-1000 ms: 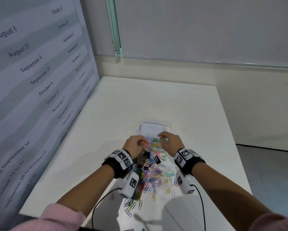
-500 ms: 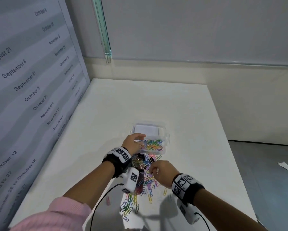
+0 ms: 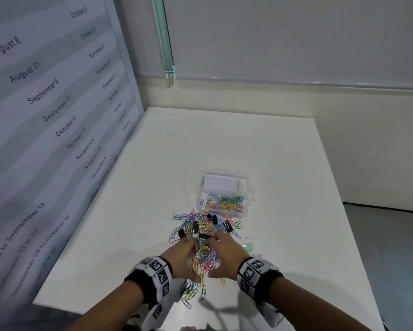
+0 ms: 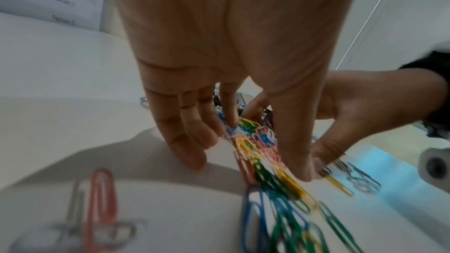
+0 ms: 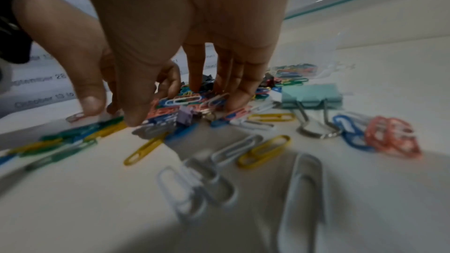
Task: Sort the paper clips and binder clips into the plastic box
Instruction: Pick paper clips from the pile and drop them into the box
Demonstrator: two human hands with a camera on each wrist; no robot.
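Note:
A clear plastic box (image 3: 248,190) on the white table holds coloured paper clips at its near end. In front of it lies a loose pile of paper clips (image 3: 206,231) with black binder clips (image 3: 195,227) mixed in. My left hand (image 3: 195,260) and right hand (image 3: 214,256) stand side by side at the near part of the pile. Their fingertips point down onto the clips and a bunch lies between them. In the left wrist view the left hand (image 4: 248,161) brackets a row of clips. The right hand (image 5: 168,103) touches clips and a small purple binder clip (image 5: 185,115).
A mint binder clip (image 5: 311,95) lies just right of the right hand, with stray clips (image 5: 263,151) nearer me. A wall panel printed with dates (image 3: 45,115) runs along the table's left side. Bare table (image 3: 260,144) stretches behind the box; the floor (image 3: 391,235) drops off right.
Both hands left the box and came back toward me to the near part of the pile, the right hand first, then the left. The head view has shifted.

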